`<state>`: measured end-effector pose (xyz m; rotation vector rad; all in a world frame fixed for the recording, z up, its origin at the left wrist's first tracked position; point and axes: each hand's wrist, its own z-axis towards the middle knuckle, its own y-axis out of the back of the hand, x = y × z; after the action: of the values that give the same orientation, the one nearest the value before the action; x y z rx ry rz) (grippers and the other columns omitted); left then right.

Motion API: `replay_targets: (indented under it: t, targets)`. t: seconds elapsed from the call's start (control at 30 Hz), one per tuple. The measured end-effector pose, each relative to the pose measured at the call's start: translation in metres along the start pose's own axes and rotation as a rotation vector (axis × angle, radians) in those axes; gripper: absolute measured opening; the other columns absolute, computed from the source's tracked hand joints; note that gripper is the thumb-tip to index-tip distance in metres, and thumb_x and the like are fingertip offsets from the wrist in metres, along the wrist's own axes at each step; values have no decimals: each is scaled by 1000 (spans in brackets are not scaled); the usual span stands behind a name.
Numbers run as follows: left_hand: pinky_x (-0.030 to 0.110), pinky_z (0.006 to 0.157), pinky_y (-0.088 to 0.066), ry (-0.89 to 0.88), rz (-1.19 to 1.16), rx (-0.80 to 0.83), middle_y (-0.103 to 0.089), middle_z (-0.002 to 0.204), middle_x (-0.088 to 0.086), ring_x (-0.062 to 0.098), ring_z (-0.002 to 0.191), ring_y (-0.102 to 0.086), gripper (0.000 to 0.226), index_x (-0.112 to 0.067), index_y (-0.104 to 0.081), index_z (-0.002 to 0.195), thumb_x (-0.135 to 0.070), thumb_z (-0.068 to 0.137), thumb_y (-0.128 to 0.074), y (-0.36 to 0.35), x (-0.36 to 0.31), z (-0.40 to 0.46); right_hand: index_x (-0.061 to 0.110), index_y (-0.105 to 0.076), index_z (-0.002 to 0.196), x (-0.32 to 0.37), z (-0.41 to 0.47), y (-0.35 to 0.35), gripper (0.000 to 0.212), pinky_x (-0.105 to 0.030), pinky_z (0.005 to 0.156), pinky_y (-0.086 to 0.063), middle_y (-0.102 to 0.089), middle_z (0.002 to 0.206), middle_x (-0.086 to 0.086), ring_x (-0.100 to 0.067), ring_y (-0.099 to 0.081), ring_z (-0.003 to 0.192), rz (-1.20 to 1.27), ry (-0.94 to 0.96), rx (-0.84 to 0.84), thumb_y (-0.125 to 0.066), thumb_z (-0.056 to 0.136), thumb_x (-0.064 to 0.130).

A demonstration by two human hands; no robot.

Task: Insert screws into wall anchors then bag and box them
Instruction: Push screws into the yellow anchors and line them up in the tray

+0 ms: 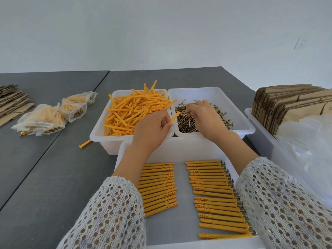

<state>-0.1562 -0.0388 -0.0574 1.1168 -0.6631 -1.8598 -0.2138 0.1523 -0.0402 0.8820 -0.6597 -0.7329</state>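
My left hand (152, 128) grips one orange wall anchor (174, 117) over the divide between two white bins. The left bin (100, 133) is heaped with loose orange anchors (133, 112). The right bin (239, 114) holds a pile of brass screws (186, 123), and my right hand (204, 117) pinches a screw (188, 113) among them. In the near white tray (183, 177), two rows of anchors with screws inserted (213, 194) lie side by side.
Several clear bags of finished anchors (53, 115) lie on the grey table at the left, beside flat cardboard (12, 103). One loose anchor (85, 143) lies on the table. At the right, a white bin (251, 121) holds folded cardboard boxes (291, 103) and clear plastic bags (309, 141).
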Motion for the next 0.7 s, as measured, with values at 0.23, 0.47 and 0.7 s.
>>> replay_targets:
  t: [0.23,0.47,0.7]
  targets:
    - [24,55,-36,-12,6,-9,-60,75,-11,8,71,-54,8,-30,-60,87,-29,92,-67,2,0,0,9,-68,103,6,2,4,31,-31,70,-30,-56,91,-10,-26,-44,88,-163,55,-80,-52,88,-12]
    - [23,56,-36,-32,5,2,-59,76,-11,7,70,-53,5,-30,-63,90,-28,91,-67,2,2,0,6,-69,93,21,4,3,26,-35,65,-33,-56,86,-11,-31,-48,84,-170,139,-118,-54,83,-13]
    - [25,57,-38,-29,-21,-12,-59,79,-13,9,71,-53,8,-28,-57,92,-26,93,-64,0,2,0,6,-61,112,46,-1,-3,47,-31,67,-37,-58,100,-9,-26,-49,88,-41,258,-99,-46,73,-16]
